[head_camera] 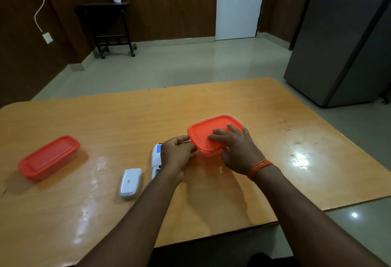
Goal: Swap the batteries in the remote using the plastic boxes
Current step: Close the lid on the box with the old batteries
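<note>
Though two boxes [48,157] [208,153], one remote [156,158]: left hand [177,154] pinch-tight, right hand [234,150] flat on lid [203,133].

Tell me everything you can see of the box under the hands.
The box is a rounded rectangular tub of clear-looking plastic with an orange-red lid seated on it, upright on the wooden table. The right hand lies flat-fingered on the lid, thumb at the near side; the left hand grips its left corner. Contents cannot be seen.
</note>
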